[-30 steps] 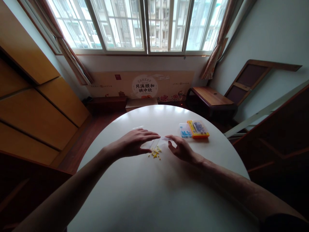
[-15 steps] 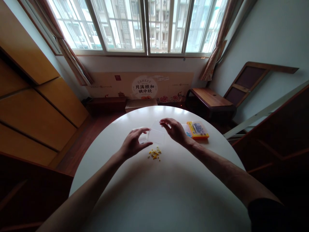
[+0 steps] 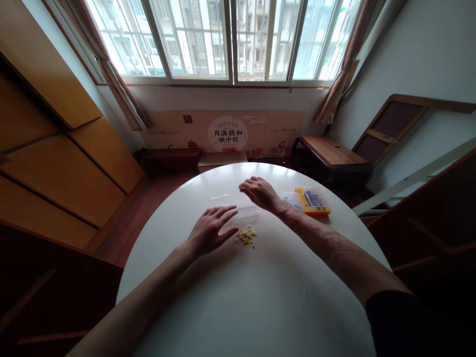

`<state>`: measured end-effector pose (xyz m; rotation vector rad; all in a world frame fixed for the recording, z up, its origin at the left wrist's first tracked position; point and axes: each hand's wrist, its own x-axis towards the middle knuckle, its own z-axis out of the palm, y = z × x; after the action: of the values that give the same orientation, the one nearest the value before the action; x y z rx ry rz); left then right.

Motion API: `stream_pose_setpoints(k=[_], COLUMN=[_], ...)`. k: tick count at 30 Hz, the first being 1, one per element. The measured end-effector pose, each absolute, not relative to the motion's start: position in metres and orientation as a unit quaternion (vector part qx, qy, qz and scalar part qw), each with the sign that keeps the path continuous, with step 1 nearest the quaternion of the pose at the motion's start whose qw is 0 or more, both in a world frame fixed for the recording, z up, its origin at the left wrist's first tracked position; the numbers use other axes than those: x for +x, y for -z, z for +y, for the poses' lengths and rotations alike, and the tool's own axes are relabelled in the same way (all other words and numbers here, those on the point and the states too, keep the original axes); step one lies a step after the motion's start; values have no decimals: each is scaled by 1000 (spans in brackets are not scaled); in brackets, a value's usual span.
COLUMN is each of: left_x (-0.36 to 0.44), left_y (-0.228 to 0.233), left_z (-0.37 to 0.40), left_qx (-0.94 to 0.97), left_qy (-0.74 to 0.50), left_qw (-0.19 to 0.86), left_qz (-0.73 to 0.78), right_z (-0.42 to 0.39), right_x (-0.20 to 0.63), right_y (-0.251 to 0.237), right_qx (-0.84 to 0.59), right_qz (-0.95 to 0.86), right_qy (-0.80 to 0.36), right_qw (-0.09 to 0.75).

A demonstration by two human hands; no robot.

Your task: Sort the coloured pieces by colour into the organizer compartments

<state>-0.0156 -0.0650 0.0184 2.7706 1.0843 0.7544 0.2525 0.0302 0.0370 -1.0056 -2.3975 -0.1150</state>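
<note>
A clear plastic box (image 3: pixel 247 212) lies on the white round table (image 3: pixel 253 297), its edges faint against the surface. My left hand (image 3: pixel 210 229) is at the box's near left side, thumb and fingers spread, with nothing visible in it. Beyond the box, my right hand (image 3: pixel 259 192) hovers palm down with its fingers stretched and slightly bent. Whether its fingertips touch the box is hard to make out. Small yellow pieces (image 3: pixel 245 236) sit in a loose pile just in front of the box, close to my left thumb.
To the right stands an orange-yellow box (image 3: pixel 314 204) with a clear case (image 3: pixel 315 197) of dark pieces on top. A clear tray (image 3: pixel 293 201) with blue bits adjoins it. Past the table are a wooden bench (image 3: pixel 334 150) and a printed cardboard panel (image 3: pixel 275 131).
The clear plastic that stood raised between my hands now lies low on the table. My left fingers have spread off it, and the view has shifted slightly left.
</note>
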Motion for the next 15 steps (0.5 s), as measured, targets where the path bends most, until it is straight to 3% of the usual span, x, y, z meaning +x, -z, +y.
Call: stream_pose_setpoints(k=[7,15], left_x=[-22,-20], left_y=[-3,-5], left_z=[-64,-67], left_qx=[915,914], left_qy=[-217,-227], left_qw=[39,43], left_qz=[338,334], right_z=[37,60], right_x=[243,233], right_y=[-23,-8], right_qx=[-420,-475], right_qz=[-861,-848], right_qy=[-17,-42], right_qw=[285,234])
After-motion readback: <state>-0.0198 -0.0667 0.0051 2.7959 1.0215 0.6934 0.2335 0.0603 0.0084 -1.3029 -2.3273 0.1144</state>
